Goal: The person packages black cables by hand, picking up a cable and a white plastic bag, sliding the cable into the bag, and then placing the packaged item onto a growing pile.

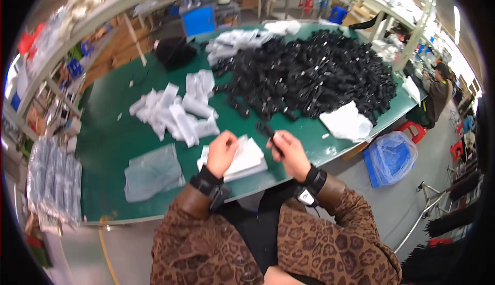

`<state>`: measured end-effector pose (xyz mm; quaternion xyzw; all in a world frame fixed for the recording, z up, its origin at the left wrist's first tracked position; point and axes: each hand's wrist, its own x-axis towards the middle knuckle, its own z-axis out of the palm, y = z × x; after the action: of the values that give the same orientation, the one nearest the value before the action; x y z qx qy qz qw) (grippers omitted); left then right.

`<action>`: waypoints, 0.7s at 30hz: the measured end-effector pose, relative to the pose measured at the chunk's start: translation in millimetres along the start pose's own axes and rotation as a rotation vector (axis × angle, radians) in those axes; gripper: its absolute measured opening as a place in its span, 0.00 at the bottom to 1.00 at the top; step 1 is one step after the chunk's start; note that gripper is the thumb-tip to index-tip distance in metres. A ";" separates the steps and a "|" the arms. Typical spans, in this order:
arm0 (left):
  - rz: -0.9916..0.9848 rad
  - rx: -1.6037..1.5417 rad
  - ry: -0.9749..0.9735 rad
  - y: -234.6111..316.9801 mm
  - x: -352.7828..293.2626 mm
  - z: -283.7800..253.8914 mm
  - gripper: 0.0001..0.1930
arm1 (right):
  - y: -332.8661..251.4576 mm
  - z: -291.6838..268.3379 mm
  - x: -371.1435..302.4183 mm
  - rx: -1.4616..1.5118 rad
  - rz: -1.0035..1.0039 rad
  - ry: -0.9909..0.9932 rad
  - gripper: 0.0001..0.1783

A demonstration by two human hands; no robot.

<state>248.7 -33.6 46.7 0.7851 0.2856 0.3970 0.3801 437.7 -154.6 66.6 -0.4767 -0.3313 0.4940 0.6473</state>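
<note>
My right hand (292, 153) grips a small black elongated part (267, 132) that sticks up and to the left from my fingers. My left hand (221, 152) pinches the top bag of a stack of small clear plastic bags (248, 157) lying at the near edge of the green table (108, 140). The two hands are close together, just above the stack. Both wrists wear black bands over leopard-print sleeves.
A large heap of black parts (314, 76) covers the far right of the table. Filled white bags (175, 109) lie at centre left, a crumpled clear bag (152, 171) at near left, and white bags (346, 121) by the right edge. A blue bag-lined bin (394, 156) stands on the floor.
</note>
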 end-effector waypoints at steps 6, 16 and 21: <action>-0.230 -0.207 -0.044 -9.5 5.6 -0.7 0.04 | 12.0 17.7 16.2 -0.070 -0.101 0.041 0.11; -0.132 -0.184 0.019 16.1 -14.0 14.3 0.04 | 42.6 27.4 25.4 -0.270 -0.055 0.073 0.14; -0.132 -0.176 0.064 15.8 -12.0 11.1 0.04 | 47.8 17.1 26.3 -0.257 -0.198 0.155 0.12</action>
<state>254.0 -55.3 50.5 0.7153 0.3126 0.4194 0.4633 414.5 -121.8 25.9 -0.5571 -0.3863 0.3434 0.6500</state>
